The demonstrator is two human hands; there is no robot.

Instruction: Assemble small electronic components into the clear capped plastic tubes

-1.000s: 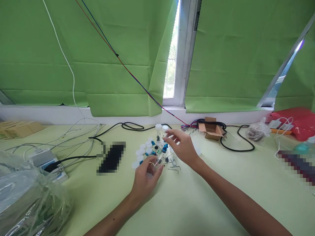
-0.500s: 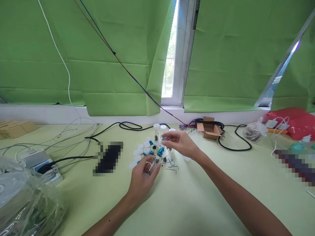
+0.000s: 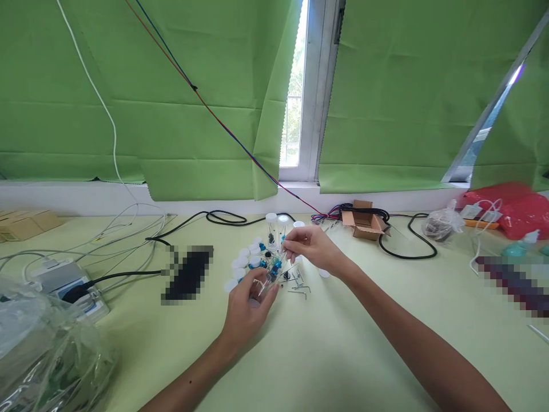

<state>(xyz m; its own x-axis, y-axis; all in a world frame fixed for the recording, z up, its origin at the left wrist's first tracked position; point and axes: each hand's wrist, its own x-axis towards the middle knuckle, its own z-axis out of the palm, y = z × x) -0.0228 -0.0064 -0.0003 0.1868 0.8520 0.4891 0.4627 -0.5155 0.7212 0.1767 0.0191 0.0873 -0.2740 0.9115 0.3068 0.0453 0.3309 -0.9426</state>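
Observation:
My left hand [image 3: 251,297] is wrapped round a clear plastic tube [image 3: 266,286], tilted with its upper end toward my right hand. Blue and dark small parts [image 3: 275,267] show at the upper part of the tube. My right hand [image 3: 306,246] is closed in a pinch just above that end; what sits between its fingertips is thin and too small to name. Around the hands lie several white round caps [image 3: 240,262], L-shaped hex keys [image 3: 299,293] and small blue pieces. Behind them stand capped clear tubes [image 3: 271,229] with parts inside.
An open cardboard box [image 3: 364,223] and black cable [image 3: 412,257] lie at the back right. To the left are a pixelated dark object [image 3: 189,273], a power strip [image 3: 81,292] and a clear plastic bag [image 3: 51,349]. A red bag [image 3: 510,209] is far right.
My right hand has lowered slightly, bringing its fingertips closer to the tube's upper end. The blue part at that end appears a little lower. My left hand keeps its hold.

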